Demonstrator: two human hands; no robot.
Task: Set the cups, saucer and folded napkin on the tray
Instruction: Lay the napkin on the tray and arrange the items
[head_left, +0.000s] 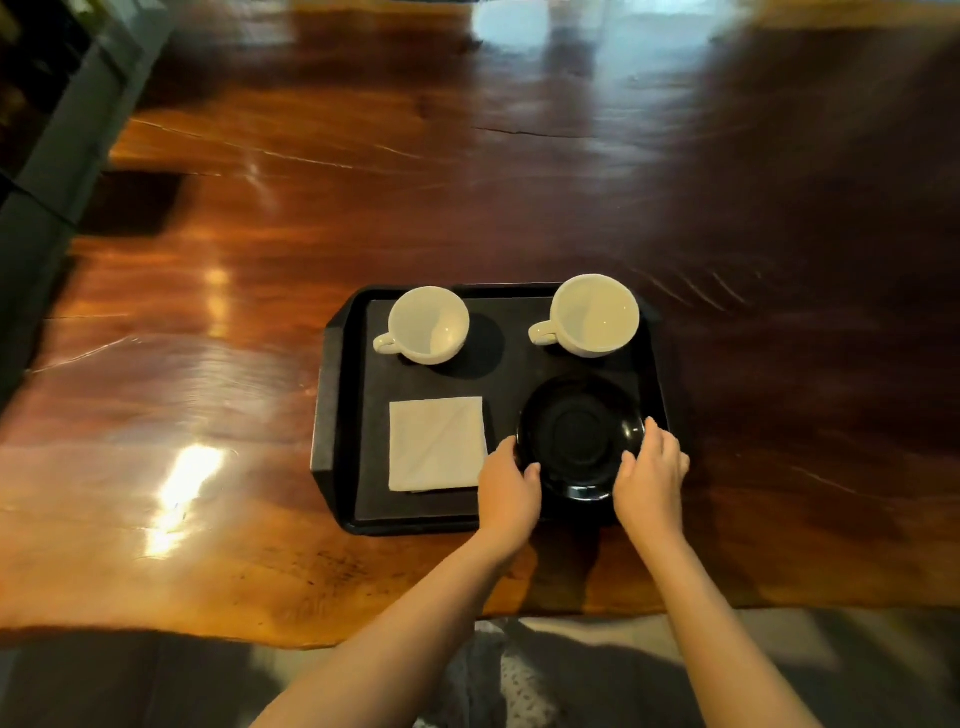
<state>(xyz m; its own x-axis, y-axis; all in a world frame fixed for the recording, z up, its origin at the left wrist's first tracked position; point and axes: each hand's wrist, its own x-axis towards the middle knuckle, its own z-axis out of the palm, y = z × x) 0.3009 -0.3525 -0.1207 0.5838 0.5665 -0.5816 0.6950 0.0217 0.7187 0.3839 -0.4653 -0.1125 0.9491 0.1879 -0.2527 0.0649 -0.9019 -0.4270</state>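
while the big shiny wooden table fills most of the view, a black tray sits on it near the person. on the tray, two white cups stand upright at the far side, the left cup and the right cup, well apart, both with handles to the left. nearer, a folded napkin lies flat on the left part of the tray. just beside it, on the right, is a black saucer. the left hand curls round the saucer's left edge and the right hand curls round its right edge, thumbs on the rim. i cannot tell if the saucer rests flat or is a bit lifted. i think this is the last step, putting the saucer in place. next, both hands need to let go gently and pull back without bumping the napkin.
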